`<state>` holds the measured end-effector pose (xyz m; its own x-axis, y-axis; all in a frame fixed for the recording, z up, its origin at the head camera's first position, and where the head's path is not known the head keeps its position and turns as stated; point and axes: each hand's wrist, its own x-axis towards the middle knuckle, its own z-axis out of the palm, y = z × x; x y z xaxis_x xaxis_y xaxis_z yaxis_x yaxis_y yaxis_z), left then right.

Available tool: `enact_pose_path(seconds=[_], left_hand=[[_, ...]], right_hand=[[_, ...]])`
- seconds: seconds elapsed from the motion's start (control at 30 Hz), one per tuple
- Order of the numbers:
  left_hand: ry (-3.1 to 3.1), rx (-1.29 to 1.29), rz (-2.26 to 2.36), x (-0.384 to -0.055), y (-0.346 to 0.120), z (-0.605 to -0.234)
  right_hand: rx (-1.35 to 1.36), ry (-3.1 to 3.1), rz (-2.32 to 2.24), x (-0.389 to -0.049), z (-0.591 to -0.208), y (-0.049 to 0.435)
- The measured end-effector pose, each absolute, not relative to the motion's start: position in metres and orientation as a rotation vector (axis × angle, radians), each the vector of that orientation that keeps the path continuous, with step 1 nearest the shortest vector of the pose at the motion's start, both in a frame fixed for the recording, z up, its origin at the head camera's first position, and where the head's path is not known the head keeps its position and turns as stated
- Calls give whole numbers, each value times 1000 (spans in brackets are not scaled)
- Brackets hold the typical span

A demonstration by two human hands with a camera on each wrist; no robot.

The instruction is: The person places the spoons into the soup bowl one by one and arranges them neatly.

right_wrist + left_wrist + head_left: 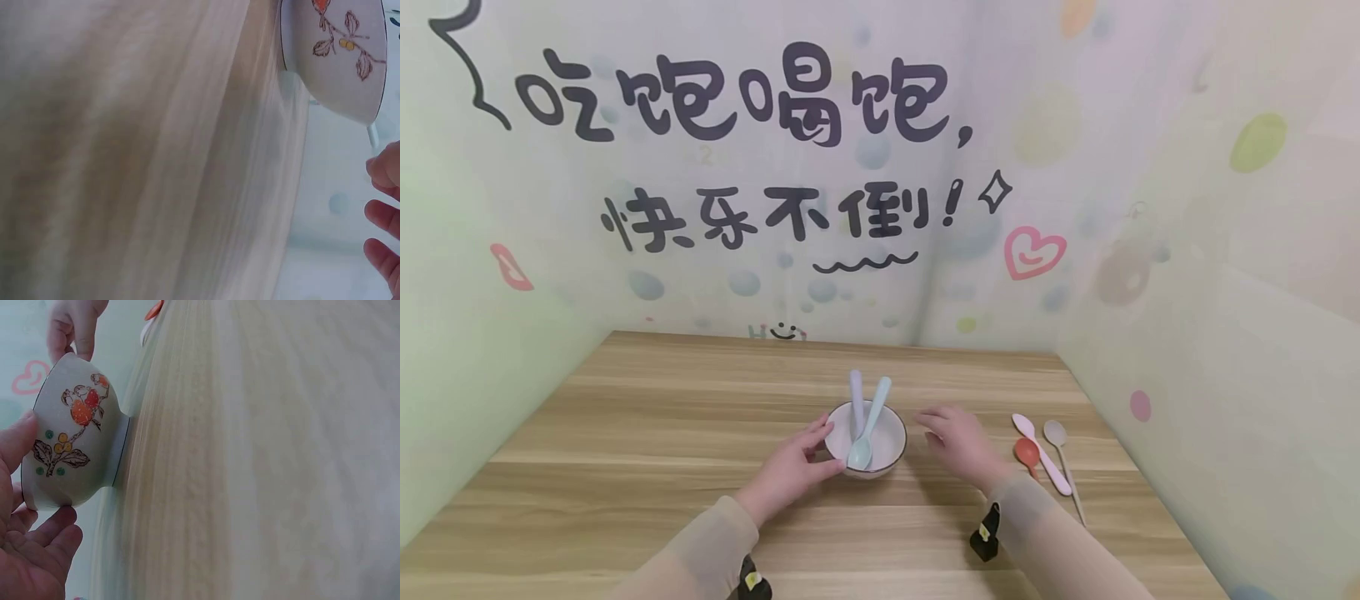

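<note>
A white bowl with a dark rim stands upright on the wooden table. Printed fruit and leaves show on its outer wall in the left wrist view. Two spoons lean in it, handles toward the back: a lavender spoon and a light blue spoon, whose scoop lies at the near side. My left hand holds the bowl's left side, thumb and fingers spread along the rim. To the right of the bowl, apart from it, my right hand hovers with loosely bent fingers and nothing in them.
Three more spoons lie at the table's right: a pink spoon, an orange-red spoon and a greyish-beige spoon. Behind the table rises a printed curtain-like wall, with pale walls on both sides.
</note>
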<state>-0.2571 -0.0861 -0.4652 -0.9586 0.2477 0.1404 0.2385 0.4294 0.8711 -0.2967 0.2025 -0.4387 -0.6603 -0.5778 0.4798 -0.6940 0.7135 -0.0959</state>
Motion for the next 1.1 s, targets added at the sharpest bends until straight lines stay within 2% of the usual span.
enact_pose_path(seconds=[0.5, 1.1], left_hand=[[2640, 453, 1608, -257, -86, -467], [2609, 425, 1633, -257, -88, -467]], right_hand=[[370, -2740, 884, -283, -448, 236], [103, -2803, 950, -266, -453, 273]])
